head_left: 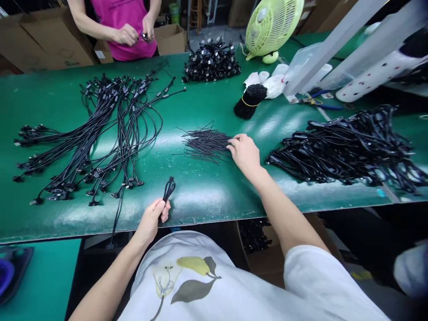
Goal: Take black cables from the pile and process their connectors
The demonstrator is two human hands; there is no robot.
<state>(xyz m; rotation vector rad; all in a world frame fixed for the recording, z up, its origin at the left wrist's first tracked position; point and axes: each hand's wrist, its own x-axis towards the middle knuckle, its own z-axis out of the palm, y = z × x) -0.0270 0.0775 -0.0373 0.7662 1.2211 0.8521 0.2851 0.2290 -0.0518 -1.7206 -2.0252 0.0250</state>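
Heap of coiled black cables (347,149) just right of my right hand (244,154), fanned cables (93,138) farther left. Right hand lies flat, fingers slightly spread, touching loose thin black wires (205,145). Left hand (152,218) closed around looped black cable (169,189), over the edge of the green work table (200,196). Co-worker's hands (133,36) across the table, cardboard boxes (43,40) behind.

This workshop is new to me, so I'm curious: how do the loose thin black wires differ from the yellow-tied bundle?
The loose wires lie fanned flat; the bundle is a tight sheaf. A yellow band circles only the bundle. The right hand touches the loose wires, not the bundle. Both are thin, black, and on the green table.
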